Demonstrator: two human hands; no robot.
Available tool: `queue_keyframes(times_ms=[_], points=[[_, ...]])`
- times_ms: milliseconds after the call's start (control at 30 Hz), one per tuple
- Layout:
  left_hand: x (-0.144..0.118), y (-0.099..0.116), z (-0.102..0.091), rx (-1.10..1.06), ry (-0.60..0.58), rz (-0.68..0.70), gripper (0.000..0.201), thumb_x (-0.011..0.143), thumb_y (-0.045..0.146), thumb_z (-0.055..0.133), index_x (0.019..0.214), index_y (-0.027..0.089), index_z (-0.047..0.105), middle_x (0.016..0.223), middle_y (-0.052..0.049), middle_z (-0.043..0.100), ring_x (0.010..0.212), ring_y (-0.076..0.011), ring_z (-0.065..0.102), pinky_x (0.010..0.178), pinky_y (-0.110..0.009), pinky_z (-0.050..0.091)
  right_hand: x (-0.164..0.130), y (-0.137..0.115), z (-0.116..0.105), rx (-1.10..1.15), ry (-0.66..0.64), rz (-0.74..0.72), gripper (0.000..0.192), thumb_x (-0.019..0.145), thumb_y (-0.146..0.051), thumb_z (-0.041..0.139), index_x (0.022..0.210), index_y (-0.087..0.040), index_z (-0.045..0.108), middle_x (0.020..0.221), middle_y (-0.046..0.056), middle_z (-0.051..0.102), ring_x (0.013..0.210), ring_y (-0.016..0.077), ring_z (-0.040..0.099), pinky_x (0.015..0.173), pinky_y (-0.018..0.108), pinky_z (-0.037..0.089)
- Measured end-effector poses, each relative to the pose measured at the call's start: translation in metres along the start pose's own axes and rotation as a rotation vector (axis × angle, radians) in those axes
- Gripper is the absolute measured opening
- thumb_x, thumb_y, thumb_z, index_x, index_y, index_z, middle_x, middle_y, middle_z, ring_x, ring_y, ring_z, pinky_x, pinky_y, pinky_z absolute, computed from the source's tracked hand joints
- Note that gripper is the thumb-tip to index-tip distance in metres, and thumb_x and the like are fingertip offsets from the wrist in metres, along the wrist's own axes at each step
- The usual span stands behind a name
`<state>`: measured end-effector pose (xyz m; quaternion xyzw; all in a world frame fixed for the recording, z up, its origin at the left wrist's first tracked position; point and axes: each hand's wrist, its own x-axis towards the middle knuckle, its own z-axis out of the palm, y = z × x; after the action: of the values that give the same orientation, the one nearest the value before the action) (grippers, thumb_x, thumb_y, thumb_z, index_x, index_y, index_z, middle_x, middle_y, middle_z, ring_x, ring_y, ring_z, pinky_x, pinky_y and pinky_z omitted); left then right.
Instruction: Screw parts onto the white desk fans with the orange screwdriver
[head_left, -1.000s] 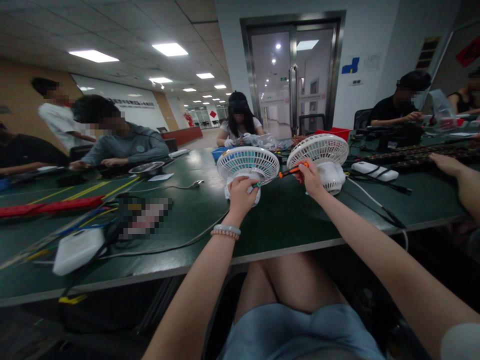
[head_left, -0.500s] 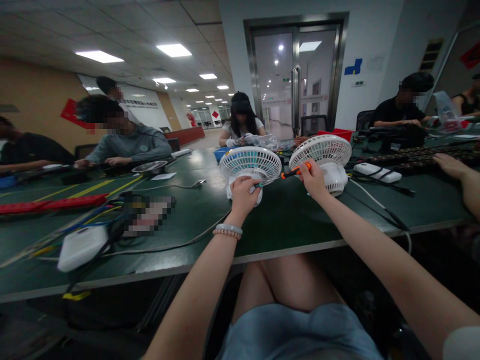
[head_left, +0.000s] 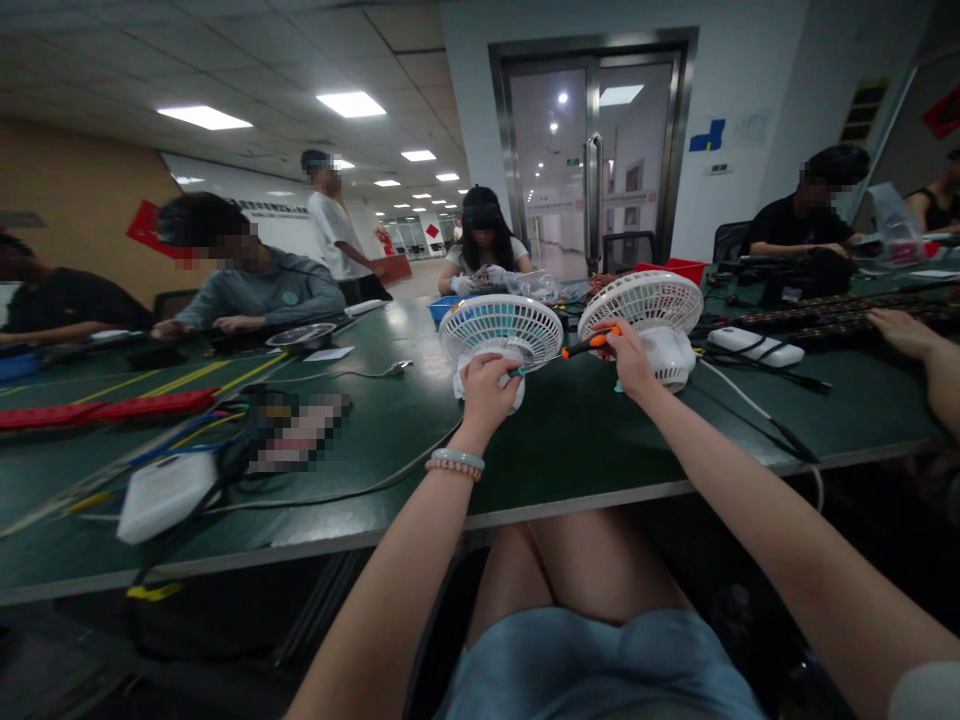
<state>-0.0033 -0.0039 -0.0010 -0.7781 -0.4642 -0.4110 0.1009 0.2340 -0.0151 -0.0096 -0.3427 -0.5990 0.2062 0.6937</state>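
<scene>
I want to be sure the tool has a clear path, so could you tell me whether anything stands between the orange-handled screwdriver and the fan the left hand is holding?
Nothing visible does. The right hand holds the screwdriver pointing toward the left fan, which the left hand grips at its base. The second fan stands behind the right hand.

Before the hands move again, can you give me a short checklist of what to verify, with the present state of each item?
1. Left hand grips the near fan at its base: ok.
2. Right hand holds the screwdriver: ok.
3. Screwdriver tip seated on a screw: cannot tell, too small to see.
4. Second fan apart from the near fan: ok, a gap shows between the grilles.
5. Cable off the work spot: ok, it runs to the right on the table.
</scene>
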Motion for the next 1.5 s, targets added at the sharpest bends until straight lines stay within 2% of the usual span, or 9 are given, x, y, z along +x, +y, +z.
queue_keyframes(times_ms=[233,433,533,667,867,1000,1100,1267,1500], points=[[0.0009,-0.0024,0.0020,0.009,-0.002,-0.010,0.022,0.073,0.026,0.059,0.094,0.027,0.067,0.100,-0.004,0.065,0.105,-0.0220,0.051,0.094,-0.041,0.033,0.0013,0.0006,0.0027,-0.109,0.027,-0.001,0.033,0.084,-0.050,0.041,0.086,-0.020,0.055,0.053,-0.004,0.047,0.050,0.0113,0.045,0.054,0.025,0.038],[0.0013,-0.0024,0.0018,0.006,-0.009,0.004,0.022,0.073,0.027,0.058,0.093,0.026,0.067,0.097,-0.004,0.065,0.104,-0.0224,0.051,0.095,-0.041,0.032,0.0028,0.0058,0.0008,0.061,-0.004,0.016,0.034,0.082,-0.043,0.037,0.091,-0.018,0.059,0.080,0.003,0.060,0.065,0.0132,0.053,0.058,0.026,0.042],[0.0013,-0.0021,0.0015,0.007,-0.012,0.007,0.023,0.073,0.027,0.058,0.094,0.026,0.067,0.096,-0.004,0.065,0.104,-0.0224,0.051,0.094,-0.041,0.032,0.0033,0.0062,0.0003,0.073,0.018,0.019,0.035,0.081,-0.042,0.038,0.094,-0.018,0.059,0.083,0.003,0.060,0.067,0.0133,0.054,0.060,0.027,0.043],[0.0009,-0.0016,0.0017,0.011,0.004,0.006,0.022,0.072,0.027,0.059,0.093,0.027,0.067,0.097,-0.004,0.065,0.103,-0.0223,0.052,0.093,-0.041,0.032,0.0033,0.0029,0.0011,0.032,0.031,0.003,0.037,0.081,-0.048,0.045,0.101,-0.020,0.057,0.067,-0.002,0.055,0.055,0.0106,0.050,0.055,0.025,0.041],[0.0006,-0.0015,0.0019,0.005,0.007,0.015,0.022,0.072,0.027,0.059,0.093,0.026,0.067,0.095,-0.003,0.067,0.103,-0.0223,0.052,0.092,-0.041,0.032,0.0020,-0.0013,0.0041,0.030,-0.001,0.015,0.038,0.082,-0.056,0.043,0.086,-0.020,0.052,0.048,-0.007,0.042,0.041,0.0082,0.042,0.043,0.022,0.034],[0.0010,-0.0021,0.0024,0.002,0.021,0.026,0.021,0.072,0.026,0.059,0.092,0.026,0.067,0.094,-0.003,0.067,0.102,-0.0224,0.053,0.092,-0.041,0.032,0.0019,0.0025,0.0047,0.158,-0.048,0.032,0.034,0.083,-0.053,0.042,0.086,-0.020,0.051,0.053,-0.005,0.048,0.045,0.0093,0.046,0.044,0.022,0.035],[0.0012,-0.0022,0.0024,0.006,0.018,0.018,0.021,0.072,0.026,0.059,0.091,0.026,0.067,0.094,-0.003,0.067,0.103,-0.0222,0.052,0.093,-0.041,0.032,0.0033,0.0069,0.0027,0.202,-0.036,0.014,0.034,0.083,-0.049,0.041,0.089,-0.019,0.055,0.067,-0.001,0.055,0.055,0.0102,0.049,0.049,0.023,0.038],[0.0010,-0.0023,0.0020,0.007,0.006,0.016,0.021,0.072,0.026,0.060,0.092,0.026,0.067,0.095,-0.003,0.067,0.103,-0.0212,0.052,0.093,-0.040,0.032,0.0053,0.0075,-0.0003,0.043,0.031,-0.019,0.036,0.083,-0.049,0.042,0.093,-0.018,0.059,0.080,0.002,0.058,0.062,0.0102,0.048,0.057,0.024,0.041],[0.0007,-0.0035,0.0022,0.012,0.017,0.018,0.022,0.072,0.026,0.060,0.094,0.026,0.067,0.095,-0.003,0.065,0.102,-0.0216,0.052,0.093,-0.040,0.032,0.0046,0.0027,0.0026,-0.065,0.042,-0.056,0.035,0.084,-0.049,0.043,0.096,-0.021,0.059,0.063,-0.002,0.048,0.052,0.0103,0.044,0.049,0.024,0.036]])
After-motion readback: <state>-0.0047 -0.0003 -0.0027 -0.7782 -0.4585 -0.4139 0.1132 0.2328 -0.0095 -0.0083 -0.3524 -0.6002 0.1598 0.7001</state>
